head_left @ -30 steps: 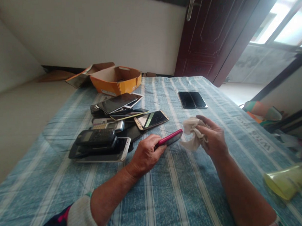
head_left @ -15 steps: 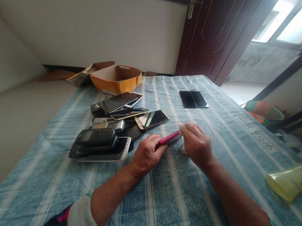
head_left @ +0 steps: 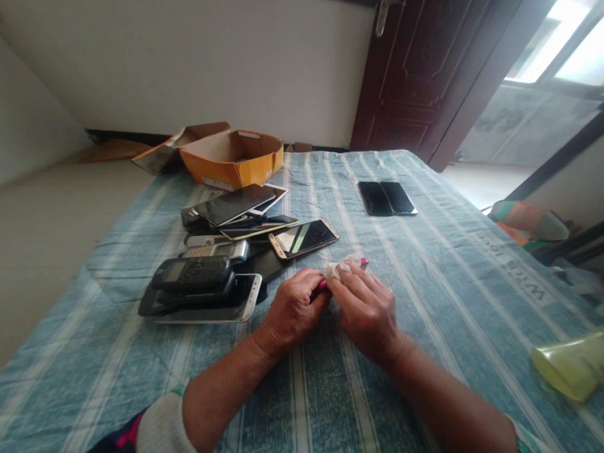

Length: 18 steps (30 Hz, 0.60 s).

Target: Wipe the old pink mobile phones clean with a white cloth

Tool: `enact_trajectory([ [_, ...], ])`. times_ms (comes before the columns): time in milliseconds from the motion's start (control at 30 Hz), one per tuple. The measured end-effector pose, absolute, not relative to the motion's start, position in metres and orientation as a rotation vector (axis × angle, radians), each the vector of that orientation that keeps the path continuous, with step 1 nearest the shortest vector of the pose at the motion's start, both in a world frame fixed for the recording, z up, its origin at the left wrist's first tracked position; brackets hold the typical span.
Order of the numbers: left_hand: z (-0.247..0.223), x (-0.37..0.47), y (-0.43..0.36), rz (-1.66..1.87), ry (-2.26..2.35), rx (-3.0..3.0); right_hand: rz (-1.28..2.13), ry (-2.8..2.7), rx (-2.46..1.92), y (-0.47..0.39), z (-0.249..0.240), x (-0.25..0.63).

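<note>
My left hand [head_left: 294, 308] is closed around the near end of a phone with a pink edge [head_left: 364, 262], held tilted above the bed-like cloth surface. In my right hand [head_left: 366, 310] is a crumpled white tissue [head_left: 338, 270], pressed over the phone's edge close to the left fingers. Most of the phone is hidden behind the right hand and the tissue. Just beyond my left hand lies a gold phone [head_left: 307, 239] with a cracked-looking dark screen. A black keypad phone [head_left: 191, 275] rests on a white-framed phone [head_left: 242, 299] to the left.
Several more phones [head_left: 236, 205] are heaped behind these. An orange cardboard box [head_left: 262, 169] stands open at the far left. Two dark phones [head_left: 387, 199] lie side by side at the far right. A yellow translucent cup [head_left: 563, 369] lies on the blue striped cloth [head_left: 335, 412].
My right hand has slid left with the tissue along the phone's pink edge, from its far end toward my left hand. The left hand has stayed nearly still.
</note>
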<state>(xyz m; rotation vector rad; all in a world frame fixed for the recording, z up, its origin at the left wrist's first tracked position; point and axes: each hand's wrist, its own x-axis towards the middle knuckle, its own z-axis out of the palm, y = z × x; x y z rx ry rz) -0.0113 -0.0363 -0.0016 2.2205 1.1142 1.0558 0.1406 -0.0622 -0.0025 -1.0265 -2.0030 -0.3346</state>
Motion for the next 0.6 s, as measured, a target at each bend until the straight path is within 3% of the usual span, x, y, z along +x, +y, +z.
enact_trajectory([
  [300,-0.004,-0.013,-0.037,1.105,1.059,2.264,-0.064,-2.008,-0.845,-0.063,0.005,0.145],
  [600,-0.005,-0.009,-0.043,1.059,1.06,2.431,-0.256,-1.699,-1.312,-0.029,0.002,0.212],
])
